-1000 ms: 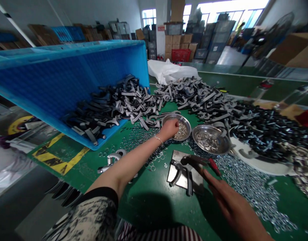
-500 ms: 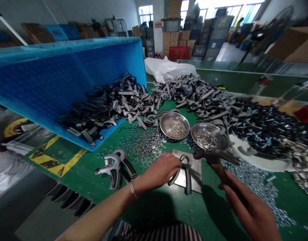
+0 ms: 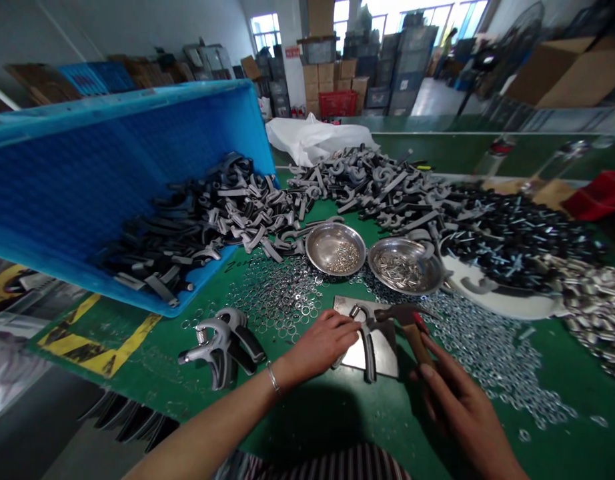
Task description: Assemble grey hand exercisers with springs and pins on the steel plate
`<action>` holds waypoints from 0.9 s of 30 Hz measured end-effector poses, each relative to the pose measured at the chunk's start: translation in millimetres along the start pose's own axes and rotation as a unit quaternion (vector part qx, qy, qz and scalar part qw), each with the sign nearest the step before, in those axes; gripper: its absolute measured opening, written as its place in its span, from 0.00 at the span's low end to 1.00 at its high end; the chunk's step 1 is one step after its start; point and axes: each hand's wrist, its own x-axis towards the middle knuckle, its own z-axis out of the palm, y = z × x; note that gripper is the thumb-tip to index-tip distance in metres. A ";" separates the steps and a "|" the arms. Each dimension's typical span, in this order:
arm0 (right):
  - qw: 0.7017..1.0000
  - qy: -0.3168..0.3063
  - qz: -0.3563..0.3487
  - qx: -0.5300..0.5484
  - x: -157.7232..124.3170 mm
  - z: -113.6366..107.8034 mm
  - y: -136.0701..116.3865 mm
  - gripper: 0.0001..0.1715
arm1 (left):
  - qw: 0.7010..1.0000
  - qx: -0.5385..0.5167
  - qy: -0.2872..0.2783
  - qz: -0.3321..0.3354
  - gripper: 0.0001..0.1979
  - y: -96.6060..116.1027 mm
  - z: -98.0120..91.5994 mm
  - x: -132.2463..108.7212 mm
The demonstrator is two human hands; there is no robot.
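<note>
My left hand (image 3: 321,343) rests with pinched fingers on a grey and black hand-gripper part (image 3: 363,337) that lies on a small steel plate (image 3: 382,347). My right hand (image 3: 462,407) is closed round the wooden handle of a hammer (image 3: 403,319), whose head hovers over the top of the part. Two finished hand grippers (image 3: 222,340) lie to the left of my left hand. Behind the plate stand a steel bowl with small bits (image 3: 336,248) and a second steel bowl with pins (image 3: 406,265).
A tipped blue crate (image 3: 112,180) spills grey handle parts (image 3: 222,213) onto the green table. More grey parts (image 3: 367,183) and black parts (image 3: 512,237) are heaped behind. Loose washers (image 3: 282,293) and nuts (image 3: 492,360) cover the table. Boxes stand at the back.
My left hand left the bowl and came back to the part on the plate. My right hand swung the hammer head in over the part.
</note>
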 end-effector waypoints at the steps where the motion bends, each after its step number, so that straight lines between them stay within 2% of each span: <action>1: 1.000 -0.001 0.009 0.008 0.9 0.0 -0.3 0.35 | 1.000 -0.002 -0.002 -0.004 0.12 0.6 1.0 -1.1; 6: 1.000 -0.016 0.021 0.015 4.6 -1.4 -0.7 0.32 | 0.999 -0.035 0.001 -0.017 0.11 6.6 3.5 0.6; 8: 0.999 -0.023 0.026 0.007 4.7 -2.2 1.2 0.32 | 0.993 -0.092 0.024 -0.068 0.11 6.6 3.0 5.6; 10: 0.999 -0.033 0.032 0.005 4.5 -2.7 3.2 0.32 | 0.975 -0.158 0.059 -0.145 0.09 1.8 2.0 14.2; 12: 0.998 -0.044 0.051 0.016 4.5 -2.7 4.1 0.34 | 0.953 -0.201 0.099 -0.205 0.07 -8.1 1.7 26.3; 14: 0.995 -0.055 0.075 0.039 4.9 -2.5 3.7 0.35 | 0.938 -0.223 0.125 -0.234 0.07 -20.5 2.8 39.6; 19: 0.990 -0.057 0.099 0.085 6.5 -4.7 3.5 0.36 | 0.926 -0.258 0.114 -0.253 0.06 -39.6 9.4 60.8; 27: 0.982 -0.050 0.125 0.134 7.2 -1.0 7.8 0.36 | 0.941 -0.220 0.088 -0.242 0.05 -39.6 13.2 65.6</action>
